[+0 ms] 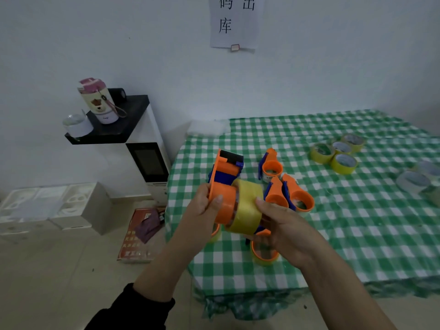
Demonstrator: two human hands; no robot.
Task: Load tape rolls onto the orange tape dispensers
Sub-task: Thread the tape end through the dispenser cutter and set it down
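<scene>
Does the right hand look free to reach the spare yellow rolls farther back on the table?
Probably not yet: the right hand grips a yellow roll against the dispenser that the left hand holds. Beyond that, nothing tall stands before the spare rolls, so the way looks open once it lets go.

There were four yellow tape rolls [344, 163] in one group and one more apart, at least five orange plastic tape dispensers [298, 196], and two or three clear tape rolls [413, 182].
</scene>
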